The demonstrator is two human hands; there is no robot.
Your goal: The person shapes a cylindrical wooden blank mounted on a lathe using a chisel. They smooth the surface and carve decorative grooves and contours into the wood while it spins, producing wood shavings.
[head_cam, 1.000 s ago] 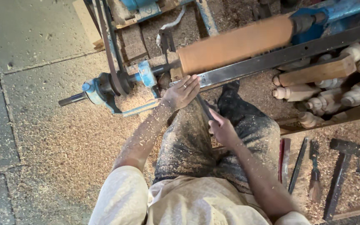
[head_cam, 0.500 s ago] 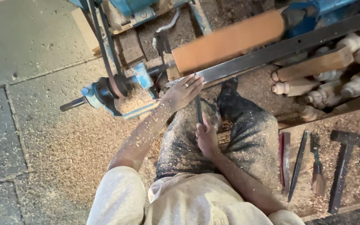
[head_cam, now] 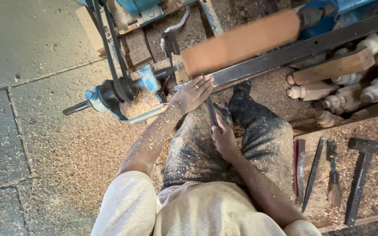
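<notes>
Two hands on one dark chisel (head_cam: 211, 111): left hand (head_cam: 193, 93) flat, fingers open, by round wood blank (head_cam: 240, 43); right hand (head_cam: 224, 137) closed around handle.

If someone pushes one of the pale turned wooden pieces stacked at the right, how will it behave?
The turned wooden pieces look round along their length, so a pushed one would probably roll. They lie heaped against each other, so its neighbours might shift too. Being solid wood, it is likely stiff and not fragile, and its dusty surface may feel slightly slippery.
</notes>
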